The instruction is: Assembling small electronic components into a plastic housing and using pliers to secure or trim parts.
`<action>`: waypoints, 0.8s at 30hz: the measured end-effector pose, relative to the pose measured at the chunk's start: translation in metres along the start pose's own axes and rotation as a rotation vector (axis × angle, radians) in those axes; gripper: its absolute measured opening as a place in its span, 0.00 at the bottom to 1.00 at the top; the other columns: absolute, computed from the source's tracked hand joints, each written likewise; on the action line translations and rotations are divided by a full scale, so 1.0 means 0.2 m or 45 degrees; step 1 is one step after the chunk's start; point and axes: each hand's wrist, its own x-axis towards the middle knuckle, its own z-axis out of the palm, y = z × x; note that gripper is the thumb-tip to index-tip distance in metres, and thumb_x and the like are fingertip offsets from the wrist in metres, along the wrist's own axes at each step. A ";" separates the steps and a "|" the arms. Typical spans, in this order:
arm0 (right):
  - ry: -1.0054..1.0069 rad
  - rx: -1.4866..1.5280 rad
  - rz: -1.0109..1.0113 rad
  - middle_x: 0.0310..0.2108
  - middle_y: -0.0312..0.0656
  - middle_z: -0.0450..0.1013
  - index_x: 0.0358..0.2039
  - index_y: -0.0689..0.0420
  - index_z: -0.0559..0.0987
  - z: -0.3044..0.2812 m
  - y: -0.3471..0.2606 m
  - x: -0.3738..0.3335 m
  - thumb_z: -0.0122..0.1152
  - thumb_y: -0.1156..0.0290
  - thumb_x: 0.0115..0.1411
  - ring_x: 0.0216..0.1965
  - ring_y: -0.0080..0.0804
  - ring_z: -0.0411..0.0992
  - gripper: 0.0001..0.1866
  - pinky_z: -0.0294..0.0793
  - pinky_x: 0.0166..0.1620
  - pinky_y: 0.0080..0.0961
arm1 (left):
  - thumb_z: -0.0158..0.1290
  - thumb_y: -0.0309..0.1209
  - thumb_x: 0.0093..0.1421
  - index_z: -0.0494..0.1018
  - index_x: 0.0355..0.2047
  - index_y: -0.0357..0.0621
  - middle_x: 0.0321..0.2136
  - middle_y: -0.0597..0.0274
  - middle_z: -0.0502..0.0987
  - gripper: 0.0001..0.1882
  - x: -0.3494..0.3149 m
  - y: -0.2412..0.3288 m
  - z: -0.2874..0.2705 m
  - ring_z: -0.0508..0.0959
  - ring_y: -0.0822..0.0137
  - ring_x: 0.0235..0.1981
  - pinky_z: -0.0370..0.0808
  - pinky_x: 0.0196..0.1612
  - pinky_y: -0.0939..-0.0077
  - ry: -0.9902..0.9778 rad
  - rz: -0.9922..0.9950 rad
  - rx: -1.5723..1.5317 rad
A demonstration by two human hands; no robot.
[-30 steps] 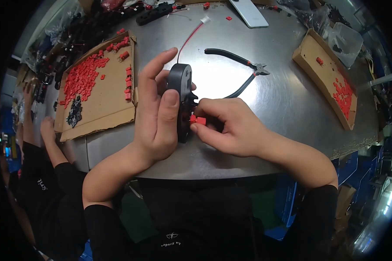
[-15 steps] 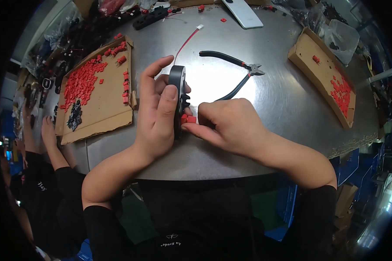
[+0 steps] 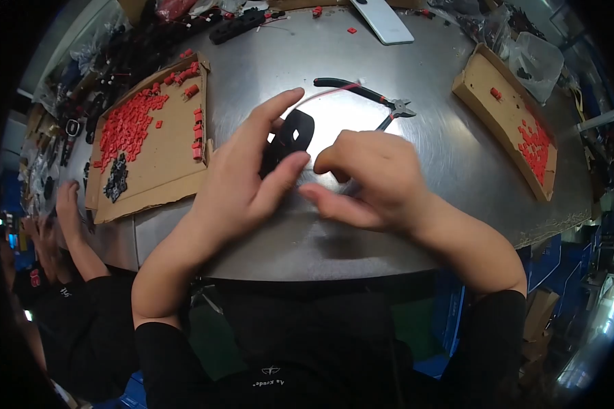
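Note:
My left hand [image 3: 242, 167] grips a black oval plastic housing [image 3: 300, 123] with a small opening through it. A thin red-and-white wire [image 3: 324, 91] trails from its far end, across the handle of the diagonal cutters [image 3: 401, 108]. My left fingers and thumb hide much of the housing. Just to its right, my right hand [image 3: 378, 177] has its thumb and forefinger apart, with nothing visible between them; its other fingers are curled. Part of the cutters lies behind this hand. No red piece shows on the housing's visible side.
On the metal table [image 3: 443, 163], a cardboard tray [image 3: 174, 167] of red and black parts lies left, another cardboard tray [image 3: 488, 99] with red pieces right. A phone [image 3: 385, 22] and a black housing [image 3: 237, 27] lie at the back. A co-worker's hand [image 3: 68, 204] is at far left.
My right hand has parted thumb and forefinger from the red piece and drawn slightly away. The housing has turned in my left hand, and its wire has swung right over the cutters.

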 end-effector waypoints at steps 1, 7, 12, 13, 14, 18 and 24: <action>0.141 -0.032 -0.158 0.27 0.39 0.75 0.36 0.57 0.81 0.01 0.03 0.02 0.74 0.69 0.51 0.26 0.37 0.74 0.13 0.74 0.31 0.28 | 0.63 0.35 0.61 0.52 0.74 0.46 0.59 0.45 0.73 0.45 0.00 0.01 -0.01 0.82 0.46 0.47 0.80 0.48 0.59 -0.003 0.076 0.199; 0.074 -0.091 -0.203 0.45 0.47 0.76 0.46 0.57 0.79 0.01 0.02 0.04 0.72 0.75 0.46 0.46 0.43 0.76 0.23 0.76 0.44 0.33 | 0.69 0.31 0.51 0.36 0.76 0.46 0.51 0.46 0.77 0.63 -0.03 -0.04 0.05 0.83 0.44 0.41 0.80 0.44 0.57 -0.004 0.310 0.251; -0.392 0.160 0.128 0.48 0.47 0.72 0.58 0.60 0.76 0.04 0.09 -0.01 0.69 0.63 0.58 0.46 0.45 0.76 0.28 0.78 0.48 0.38 | 0.75 0.36 0.46 0.27 0.76 0.43 0.38 0.48 0.79 0.74 -0.02 -0.09 0.04 0.82 0.53 0.35 0.79 0.41 0.63 -0.018 0.210 0.102; -0.470 0.111 0.119 0.45 0.47 0.72 0.59 0.59 0.76 0.03 0.09 -0.01 0.71 0.61 0.57 0.43 0.45 0.75 0.30 0.77 0.46 0.38 | 0.75 0.36 0.46 0.27 0.76 0.43 0.38 0.48 0.79 0.74 -0.02 -0.08 0.03 0.82 0.53 0.35 0.79 0.41 0.63 -0.018 0.206 0.101; -0.549 0.063 0.110 0.43 0.46 0.72 0.60 0.58 0.76 0.03 0.10 -0.01 0.72 0.59 0.56 0.40 0.44 0.75 0.33 0.77 0.44 0.38 | 0.77 0.39 0.44 0.28 0.77 0.43 0.37 0.50 0.79 0.77 -0.02 -0.07 0.02 0.82 0.55 0.34 0.78 0.42 0.63 -0.049 0.228 0.132; -0.662 0.093 0.156 0.36 0.44 0.71 0.61 0.56 0.76 -0.01 0.11 0.01 0.75 0.56 0.54 0.34 0.44 0.72 0.36 0.72 0.41 0.38 | 0.80 0.47 0.37 0.35 0.78 0.44 0.38 0.51 0.77 0.79 -0.01 -0.04 -0.02 0.80 0.57 0.36 0.77 0.44 0.65 -0.160 0.156 0.045; -0.713 0.103 0.280 0.29 0.42 0.72 0.61 0.52 0.77 -0.05 0.09 0.02 0.76 0.55 0.52 0.32 0.44 0.72 0.36 0.69 0.40 0.37 | 0.77 0.43 0.40 0.66 0.64 0.42 0.45 0.54 0.74 0.52 0.05 -0.14 -0.18 0.73 0.54 0.49 0.72 0.54 0.63 -0.487 0.236 0.207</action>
